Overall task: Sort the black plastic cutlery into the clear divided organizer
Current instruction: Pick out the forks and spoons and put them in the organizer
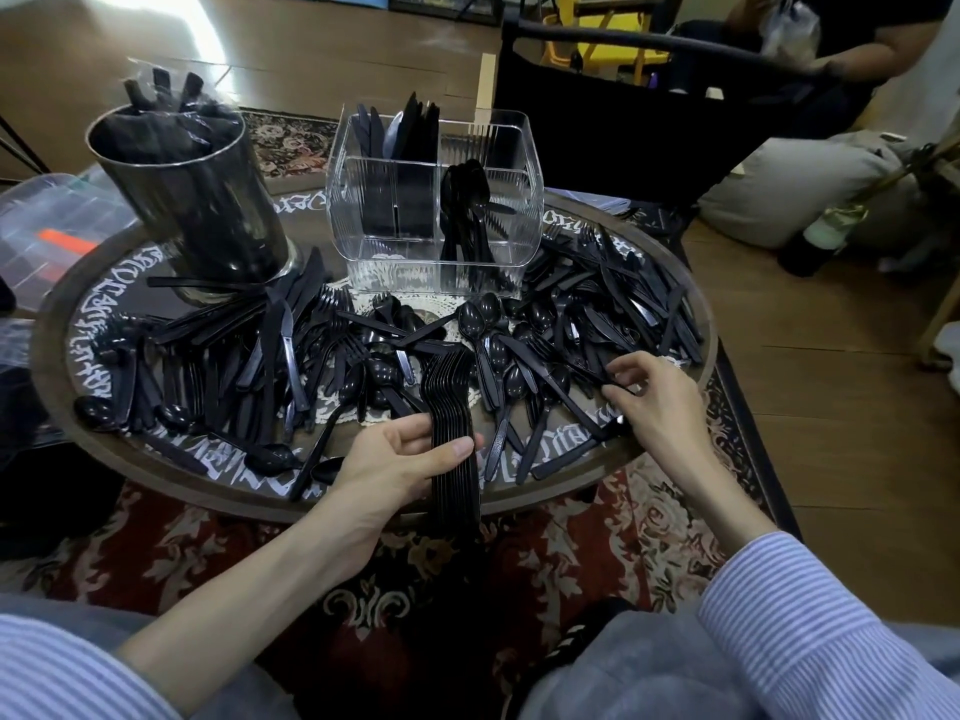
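A stack of black plastic forks lies in my left hand, tines pointing away from me, thumb pressed across the handles. My right hand rests on the loose cutlery pile at the right, its fingertips pinching one black piece there. The clear divided organizer stands at the back of the round table; knives stand in its left rear compartment and spoons in its front right one.
A shiny metal canister with wrapped black cutlery stands at the back left of the round table. A black chair and a seated person are behind. A clear plastic bin sits at the left. Patterned rug underneath.
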